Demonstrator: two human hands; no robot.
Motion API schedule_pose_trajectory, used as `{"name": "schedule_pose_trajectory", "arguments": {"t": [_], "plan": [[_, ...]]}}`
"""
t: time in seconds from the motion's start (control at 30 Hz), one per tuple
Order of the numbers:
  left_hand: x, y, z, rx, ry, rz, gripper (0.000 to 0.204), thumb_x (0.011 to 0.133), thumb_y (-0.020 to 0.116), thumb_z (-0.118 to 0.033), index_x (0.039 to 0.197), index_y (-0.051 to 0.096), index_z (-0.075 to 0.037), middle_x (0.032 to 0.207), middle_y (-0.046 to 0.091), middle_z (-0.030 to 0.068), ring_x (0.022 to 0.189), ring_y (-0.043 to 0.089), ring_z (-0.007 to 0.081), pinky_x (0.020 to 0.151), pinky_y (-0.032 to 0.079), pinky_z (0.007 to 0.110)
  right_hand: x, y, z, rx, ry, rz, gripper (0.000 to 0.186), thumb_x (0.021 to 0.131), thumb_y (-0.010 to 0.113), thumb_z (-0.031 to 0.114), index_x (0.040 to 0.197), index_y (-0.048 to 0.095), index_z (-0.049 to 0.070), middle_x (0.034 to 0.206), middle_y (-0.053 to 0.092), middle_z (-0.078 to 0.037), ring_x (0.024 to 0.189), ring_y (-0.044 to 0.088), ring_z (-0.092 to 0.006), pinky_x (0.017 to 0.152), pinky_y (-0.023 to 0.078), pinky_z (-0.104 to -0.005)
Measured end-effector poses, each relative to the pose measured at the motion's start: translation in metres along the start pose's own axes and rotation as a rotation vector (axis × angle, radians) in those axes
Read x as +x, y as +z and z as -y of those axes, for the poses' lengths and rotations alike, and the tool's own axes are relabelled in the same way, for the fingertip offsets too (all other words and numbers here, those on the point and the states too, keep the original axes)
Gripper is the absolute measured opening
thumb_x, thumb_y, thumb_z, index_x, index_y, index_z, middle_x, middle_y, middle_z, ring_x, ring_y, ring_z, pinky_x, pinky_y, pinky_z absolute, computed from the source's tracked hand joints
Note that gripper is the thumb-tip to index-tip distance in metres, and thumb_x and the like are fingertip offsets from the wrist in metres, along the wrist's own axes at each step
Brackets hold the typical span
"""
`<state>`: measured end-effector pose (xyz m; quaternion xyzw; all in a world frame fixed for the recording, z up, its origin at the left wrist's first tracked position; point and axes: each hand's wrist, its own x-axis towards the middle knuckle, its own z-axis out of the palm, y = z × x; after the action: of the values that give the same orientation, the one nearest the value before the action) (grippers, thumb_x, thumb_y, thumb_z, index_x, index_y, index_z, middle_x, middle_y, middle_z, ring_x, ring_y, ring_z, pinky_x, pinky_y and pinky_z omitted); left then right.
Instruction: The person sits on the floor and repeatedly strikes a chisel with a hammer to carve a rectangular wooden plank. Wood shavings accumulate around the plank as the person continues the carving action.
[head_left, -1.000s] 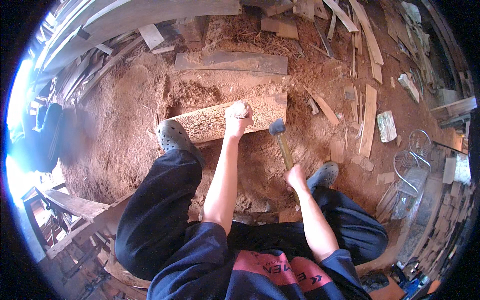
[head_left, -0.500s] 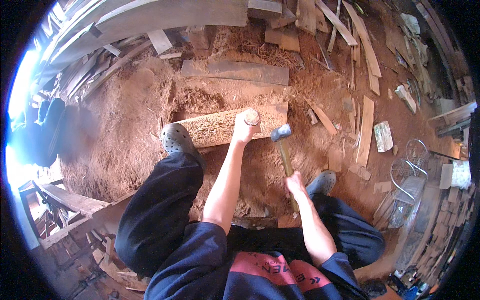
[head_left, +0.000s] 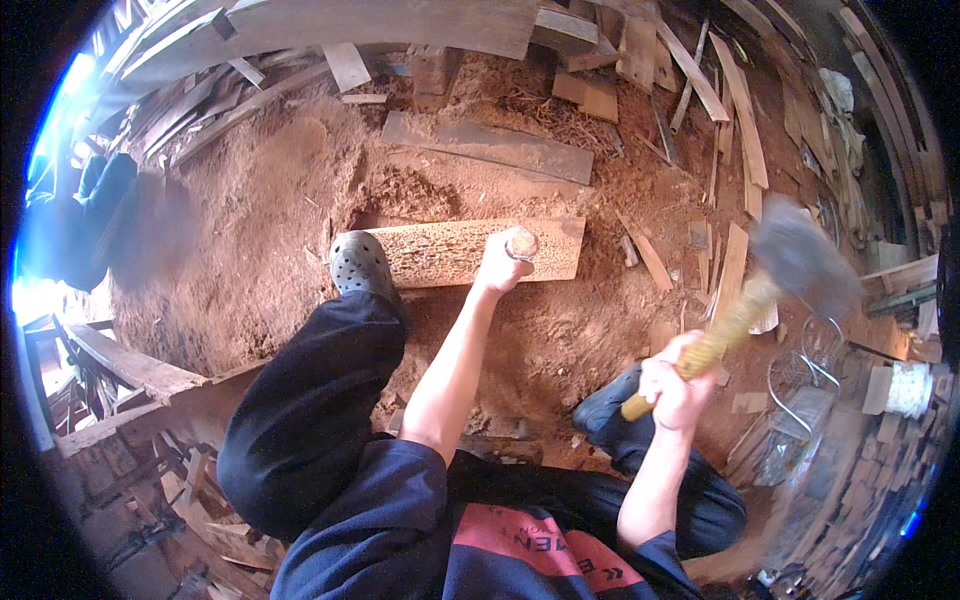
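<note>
Left hand (head_left: pixel 503 265), fingers closed, steadies a pale round-topped tool (head_left: pixel 521 243) over a pitted tan wooden plank (head_left: pixel 435 254), apparently pinned to reddish earth (head_left: pixel 250 205) by a grey perforated clog (head_left: pixel 360 264); right hand (head_left: pixel 684 383) clenches a grey-headed, yellow-handled hammer (head_left: pixel 748 312) aloft.

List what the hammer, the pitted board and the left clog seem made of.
Hammer head: probably metal, dull dark grey; motion blur hides its finish.
Handle: yellowish-brown, perhaps wood; also blurred.
Board: wood, seemingly unpainted, being pale tan with rough pits.
Left clog: likely moulded foam or rubber, matte grey, with round holes.
</note>
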<state>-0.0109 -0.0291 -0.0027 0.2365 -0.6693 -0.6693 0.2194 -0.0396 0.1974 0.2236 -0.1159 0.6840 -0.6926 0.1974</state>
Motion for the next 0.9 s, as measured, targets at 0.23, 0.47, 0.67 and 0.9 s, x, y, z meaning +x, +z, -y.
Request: {"name": "schedule_pose_trajectory", "arguments": {"t": [0.23,0.47,0.67,0.9], "plan": [[-0.006,0.020,-0.017,0.189,0.070,0.143,0.027,0.053,0.064,-0.011,0.078,0.057,-0.002,0.063,0.056,0.0099,0.059,0.050,0.0138,0.058,0.044,0.030,-0.001,-0.006,-0.064,-0.657,-0.216,-0.063,0.013,0.071,0.057,-0.001,0.077,0.047,0.007,0.061,0.049,-0.002,0.050,0.050,-0.0153,0.046,0.043,-0.0294],[-0.002,0.016,0.008,0.259,0.216,0.140,0.026,0.053,0.063,-0.013,0.075,0.055,-0.003,0.065,0.056,0.0149,0.058,0.054,0.0299,0.058,0.045,0.034,0.013,-0.006,-0.059,-0.896,0.172,0.000,0.015,0.064,0.066,0.008,0.071,0.055,0.000,0.059,0.056,-0.008,0.048,0.055,-0.0169,0.046,0.044,-0.0328],[-0.009,0.022,-0.013,0.224,0.067,0.107,0.028,0.051,0.065,-0.011,0.076,0.055,-0.002,0.071,0.059,0.0183,0.069,0.059,0.0375,0.061,0.046,0.038,-0.005,0.007,0.016,0.011,-0.169,-0.074,0.023,0.070,0.052,-0.012,0.074,0.041,0.008,0.058,0.042,0.002,0.038,0.041,-0.0069,0.032,0.033,-0.0217],[-0.006,0.012,0.002,0.130,0.103,0.079,0.024,0.054,0.064,-0.012,0.074,0.055,-0.002,0.068,0.058,0.0163,0.065,0.057,0.0328,0.061,0.046,0.036,0.005,0.008,-0.104,-0.973,0.216,-0.002,0.022,0.068,0.064,0.011,0.078,0.056,-0.007,0.068,0.061,-0.023,0.065,0.063,-0.0296,0.060,0.049,-0.0387]]}}
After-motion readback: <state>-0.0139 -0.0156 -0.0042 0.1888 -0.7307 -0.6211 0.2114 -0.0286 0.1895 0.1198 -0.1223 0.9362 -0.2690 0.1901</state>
